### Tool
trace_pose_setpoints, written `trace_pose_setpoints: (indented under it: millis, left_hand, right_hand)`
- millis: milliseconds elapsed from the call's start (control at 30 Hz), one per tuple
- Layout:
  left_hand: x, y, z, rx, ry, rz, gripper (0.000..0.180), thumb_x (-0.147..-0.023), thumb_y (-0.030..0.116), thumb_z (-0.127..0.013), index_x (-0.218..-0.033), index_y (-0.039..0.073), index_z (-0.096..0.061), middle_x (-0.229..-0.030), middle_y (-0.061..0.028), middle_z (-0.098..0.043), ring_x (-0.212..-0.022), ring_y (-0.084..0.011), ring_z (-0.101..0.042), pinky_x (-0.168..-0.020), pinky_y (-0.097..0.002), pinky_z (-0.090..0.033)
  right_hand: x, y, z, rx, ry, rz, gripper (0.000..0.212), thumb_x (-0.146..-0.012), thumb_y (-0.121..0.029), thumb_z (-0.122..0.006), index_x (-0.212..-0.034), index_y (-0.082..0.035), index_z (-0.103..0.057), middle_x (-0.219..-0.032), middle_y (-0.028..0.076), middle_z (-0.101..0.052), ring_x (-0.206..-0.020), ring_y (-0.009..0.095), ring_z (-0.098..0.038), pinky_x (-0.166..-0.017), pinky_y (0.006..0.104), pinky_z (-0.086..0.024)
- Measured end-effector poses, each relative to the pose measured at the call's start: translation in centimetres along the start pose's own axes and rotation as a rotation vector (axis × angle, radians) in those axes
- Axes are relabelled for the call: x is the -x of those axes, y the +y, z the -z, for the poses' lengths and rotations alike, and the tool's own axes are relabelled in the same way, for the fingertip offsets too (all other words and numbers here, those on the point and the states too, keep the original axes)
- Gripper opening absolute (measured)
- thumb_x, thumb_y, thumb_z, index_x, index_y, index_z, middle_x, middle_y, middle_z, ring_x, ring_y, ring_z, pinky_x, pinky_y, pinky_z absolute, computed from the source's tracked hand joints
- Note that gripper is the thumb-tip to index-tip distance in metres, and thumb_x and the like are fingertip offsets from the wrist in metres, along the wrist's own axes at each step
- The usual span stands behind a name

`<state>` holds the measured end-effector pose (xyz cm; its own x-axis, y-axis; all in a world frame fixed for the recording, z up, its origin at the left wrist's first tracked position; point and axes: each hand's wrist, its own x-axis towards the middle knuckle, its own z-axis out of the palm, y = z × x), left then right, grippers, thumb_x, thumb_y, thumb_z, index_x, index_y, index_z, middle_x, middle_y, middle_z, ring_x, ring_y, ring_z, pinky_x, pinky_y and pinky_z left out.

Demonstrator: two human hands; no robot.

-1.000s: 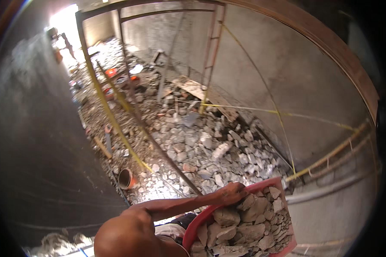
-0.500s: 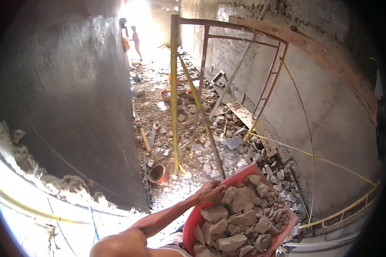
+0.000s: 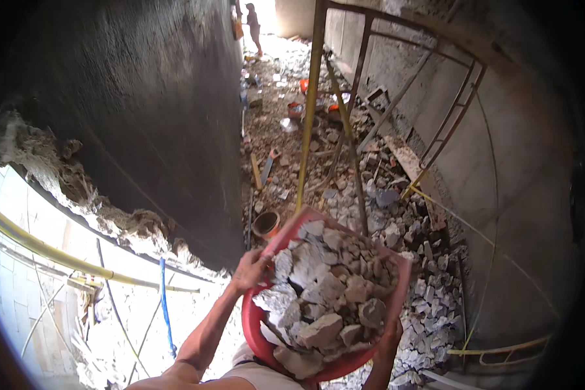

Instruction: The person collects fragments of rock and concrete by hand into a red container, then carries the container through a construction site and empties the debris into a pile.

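Note:
A red pan (image 3: 254, 333), rounded at my end and squared off at the far end, is heaped with broken concrete and stone chunks (image 3: 322, 286). It is held up in front of my body. On its left rim my left hand (image 3: 250, 268) is closed, fingers curled round the edge. My right hand (image 3: 390, 338) grips the opposite rim at the lower right, partly in shadow. The underside of the pan is hidden.
Rubble (image 3: 429, 325) covers the ground ahead and right. A scaffold frame (image 3: 312, 97) stands just beyond the pan. A bucket (image 3: 266, 224), a handsaw (image 3: 270, 165) and a wood strip (image 3: 256, 171) lie near the dark wall (image 3: 156, 117). Another person (image 3: 253, 29) stands far off.
The pan has shifted left and up in view, and its load shows more fully. My right hand has come into sight on its rim. The surroundings have swung right and upward.

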<state>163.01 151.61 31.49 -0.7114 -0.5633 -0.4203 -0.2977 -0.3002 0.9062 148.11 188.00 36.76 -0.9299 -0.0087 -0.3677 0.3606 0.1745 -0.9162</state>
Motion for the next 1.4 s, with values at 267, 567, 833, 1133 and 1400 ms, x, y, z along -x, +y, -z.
trace_pose_setpoints:
  millis: [267, 567, 833, 1133, 1400]
  left_hand:
    - [-3.3, -4.0, 9.0, 0.160, 0.175, 0.045, 0.036, -0.100, 0.038, -0.052, -0.091, 0.003, -0.057, -0.061, 0.0011, -0.049, -0.047, -0.0075, -0.047, -0.041, -0.0260, -0.043]
    - [-12.8, -2.4, 18.0, 0.167, 0.331, 0.019, 0.036, -0.101, 0.035, -0.050, -0.086, 0.003, -0.055, -0.064, 0.0014, -0.049, -0.055, -0.0078, -0.047, -0.047, -0.0279, -0.038]
    - [-18.1, 2.6, 23.9, -0.009, 0.613, -0.099, 0.032, -0.100, 0.031, -0.051, -0.094, 0.000, -0.060, -0.074, -0.0019, -0.056, -0.063, -0.0084, -0.050, -0.055, -0.0296, -0.041]
    - [-21.9, 4.3, 25.7, -0.002, 0.702, -0.110, 0.028, -0.100, 0.030, -0.051, -0.092, 0.005, -0.060, -0.074, 0.0035, -0.052, -0.066, -0.0058, -0.048, -0.055, -0.0260, -0.040]
    - [-28.1, 9.4, 24.5, 0.065, 0.771, -0.067, 0.026, -0.101, 0.030, -0.051, -0.086, 0.008, -0.054, -0.065, 0.0050, -0.047, -0.051, -0.0041, -0.041, -0.041, -0.0245, -0.031]
  right_hand:
    - [-4.7, -0.5, -13.5, 0.193, -0.290, -0.037, 0.031, -0.100, -0.038, -0.044, -0.108, -0.010, -0.056, -0.083, -0.003, -0.050, -0.061, 0.005, -0.044, -0.046, 0.0218, -0.034]
    - [-12.5, -2.2, -29.0, 0.335, -0.435, 0.001, 0.027, -0.100, -0.031, -0.044, -0.112, -0.009, -0.056, -0.078, -0.002, -0.048, -0.061, 0.006, -0.045, -0.047, 0.0224, -0.035]
    - [-14.5, -6.6, -42.5, 0.468, -0.442, 0.086, 0.030, -0.105, -0.030, -0.039, -0.096, -0.005, -0.052, -0.076, -0.001, -0.046, -0.063, 0.008, -0.044, -0.053, 0.0272, -0.038]
    - [-24.6, -5.3, -50.2, 0.402, -0.656, 0.228, 0.036, -0.104, -0.036, -0.042, -0.111, -0.005, -0.057, -0.091, 0.001, -0.060, -0.076, 0.012, -0.058, -0.066, 0.0302, -0.048]
    - [-29.0, -10.5, -58.1, 0.534, -0.661, 0.323, 0.039, -0.102, -0.032, -0.039, -0.100, 0.002, -0.058, -0.091, 0.029, -0.064, -0.093, 0.047, -0.062, -0.079, 0.0495, -0.046]
